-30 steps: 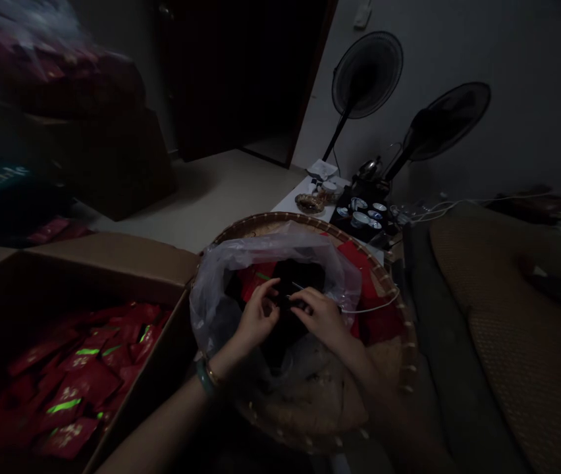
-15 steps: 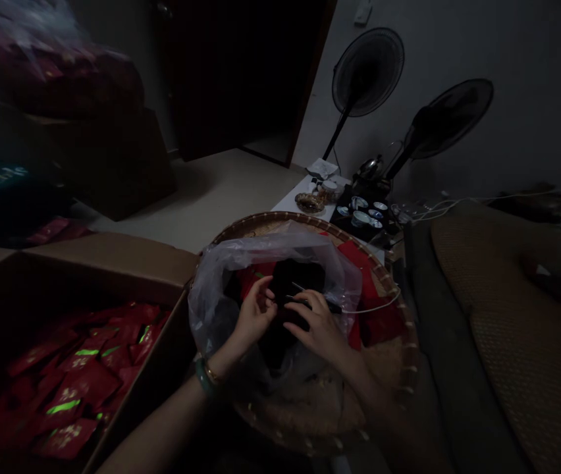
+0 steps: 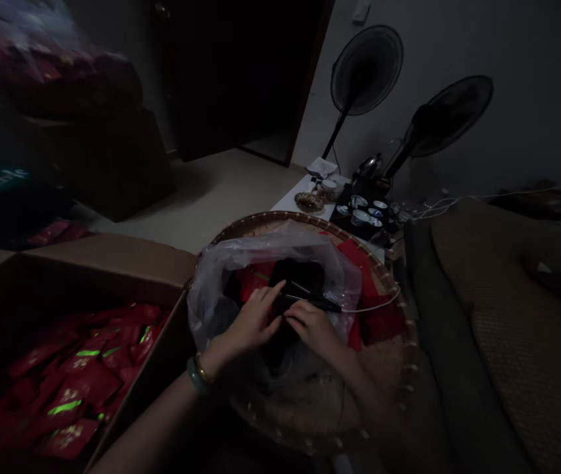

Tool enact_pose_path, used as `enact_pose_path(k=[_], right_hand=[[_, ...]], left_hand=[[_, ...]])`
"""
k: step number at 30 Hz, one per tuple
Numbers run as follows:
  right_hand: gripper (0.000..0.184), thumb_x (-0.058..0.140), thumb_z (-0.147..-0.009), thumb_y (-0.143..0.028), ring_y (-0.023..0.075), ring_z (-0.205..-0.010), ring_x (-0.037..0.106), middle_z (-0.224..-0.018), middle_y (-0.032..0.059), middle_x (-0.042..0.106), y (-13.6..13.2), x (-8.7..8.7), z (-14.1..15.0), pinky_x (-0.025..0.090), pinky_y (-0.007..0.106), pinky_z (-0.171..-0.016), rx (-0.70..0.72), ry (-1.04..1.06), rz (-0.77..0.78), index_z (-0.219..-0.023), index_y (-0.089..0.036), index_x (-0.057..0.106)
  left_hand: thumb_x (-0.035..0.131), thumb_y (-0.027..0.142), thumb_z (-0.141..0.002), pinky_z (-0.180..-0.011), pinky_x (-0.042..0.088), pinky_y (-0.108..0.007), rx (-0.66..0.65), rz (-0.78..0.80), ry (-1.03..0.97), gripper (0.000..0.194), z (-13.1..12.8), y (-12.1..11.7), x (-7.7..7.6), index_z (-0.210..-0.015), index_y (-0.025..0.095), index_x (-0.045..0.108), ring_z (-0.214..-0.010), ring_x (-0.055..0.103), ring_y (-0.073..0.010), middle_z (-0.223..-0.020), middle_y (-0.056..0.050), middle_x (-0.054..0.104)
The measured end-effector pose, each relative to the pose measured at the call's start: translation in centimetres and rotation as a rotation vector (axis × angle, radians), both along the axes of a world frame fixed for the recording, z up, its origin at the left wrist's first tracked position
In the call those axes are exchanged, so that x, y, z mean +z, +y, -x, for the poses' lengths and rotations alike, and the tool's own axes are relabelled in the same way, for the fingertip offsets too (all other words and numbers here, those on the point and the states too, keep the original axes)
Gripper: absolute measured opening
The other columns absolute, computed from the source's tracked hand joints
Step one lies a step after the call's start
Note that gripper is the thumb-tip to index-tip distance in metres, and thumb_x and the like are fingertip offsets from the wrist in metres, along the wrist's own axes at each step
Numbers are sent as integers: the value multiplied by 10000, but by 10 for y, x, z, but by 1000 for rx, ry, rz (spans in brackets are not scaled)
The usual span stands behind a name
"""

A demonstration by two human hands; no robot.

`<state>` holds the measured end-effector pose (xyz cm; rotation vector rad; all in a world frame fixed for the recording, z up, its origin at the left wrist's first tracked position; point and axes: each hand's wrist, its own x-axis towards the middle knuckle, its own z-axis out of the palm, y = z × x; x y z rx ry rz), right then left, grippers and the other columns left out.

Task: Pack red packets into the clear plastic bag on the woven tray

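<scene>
A black tool with two thin prongs lies over the mouth of a clear plastic bag, its white cord running right. The left hand is at the prongs, fingers stretched out, thumb apart from them; the right hand is just nearer than the tool, fingers bent and tips drawn together. In this poor light I cannot tell whether those tips pinch anything. Both hands partly hide the bag's dark contents.

White lettering on a teal bag at far left is too blurred to read surely; gold marks on the red packets are illegible.

The plastic bag sits in a round woven tray. Pale floor stretches beyond, towards a dark door.

The packets fill an open cardboard box on the left. Cups and two fans stand far right.
</scene>
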<state>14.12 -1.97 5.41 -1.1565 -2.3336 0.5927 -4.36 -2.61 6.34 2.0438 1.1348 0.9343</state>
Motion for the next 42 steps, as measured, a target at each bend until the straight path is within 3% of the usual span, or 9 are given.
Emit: enact_pose_path(k=[3, 7, 13, 20, 26, 31, 34, 38, 42], right_hand=[[152, 524, -820, -133, 158, -821, 602, -885, 56, 631, -2, 3, -1, 491, 291, -740, 24, 41, 26, -894, -185, 646], [140, 540, -821, -165, 156, -831, 595, -892, 46, 635, -5, 10, -3, 486, 288, -741, 30, 82, 58, -885, -206, 658], [165, 525, -839, -205, 174, -855, 533, -877, 48, 586, -10, 16, -7, 456, 313, -748, -59, -43, -6, -927, -235, 661], [121, 606, -767, -185, 182, -803, 491, -789, 34, 545, -5, 10, 0, 413, 295, -687, 7, -326, 55, -661, -217, 654], [161, 556, -752, -95, 149, -744, 582, -804, 22, 630, -1, 5, -2, 423, 252, -675, -111, -236, 137, -810, -205, 659], [150, 531, -784, -137, 161, -775, 609, -822, 32, 652, -5, 4, -3, 430, 252, -681, -90, -232, 117, -848, -204, 650], [150, 540, -762, -116, 164, -798, 611, -843, 33, 650, -6, 2, 0, 431, 253, -688, -80, -205, 119, -850, -203, 625], [121, 574, -701, -101, 156, -697, 605, -740, -3, 626, -6, -2, 3, 410, 239, -608, -161, -153, 150, -764, -202, 553], [165, 562, -675, -97, 150, -651, 593, -711, -17, 605, -6, -1, 6, 391, 226, -557, -226, -79, 191, -788, -202, 503]], left_hand=[[646, 203, -665, -883, 399, -368, -67, 87, 72, 687, 6, 4, -7, -1307, 190, 401, -1034, 502, -241, -1181, -106, 548], [613, 187, -692, -686, 442, -259, -112, 246, 136, 387, 4, 9, -22, -1078, 168, 606, -752, 597, -176, -873, -52, 668], [632, 181, -670, -611, 410, -216, -53, 188, 94, 324, -1, 10, -33, -993, 192, 646, -674, 581, -147, -777, -17, 661], [617, 174, -702, -668, 435, -226, -113, 191, 28, 337, -4, 2, -26, -1039, 192, 620, -752, 604, -154, -867, -35, 670], [625, 222, -718, -667, 455, -233, -14, 225, -98, 401, -1, -6, -25, -1112, 202, 551, -760, 599, -146, -914, -33, 659], [591, 256, -756, -689, 462, -250, 74, 175, -172, 164, -6, -11, -25, -897, 178, 619, -775, 588, -150, -870, -43, 643], [573, 241, -773, -731, 463, -268, 72, 142, -209, 116, -12, -12, -22, -847, 180, 638, -824, 585, -162, -891, -54, 638], [581, 212, -775, -794, 453, -304, 42, 101, -207, 158, -15, -15, -15, -923, 199, 635, -870, 578, -177, -930, -57, 646], [527, 172, -816, -821, 442, -335, -15, -43, -116, 266, -14, -18, -14, -1070, 225, 581, -908, 552, -178, -1005, -55, 646]])
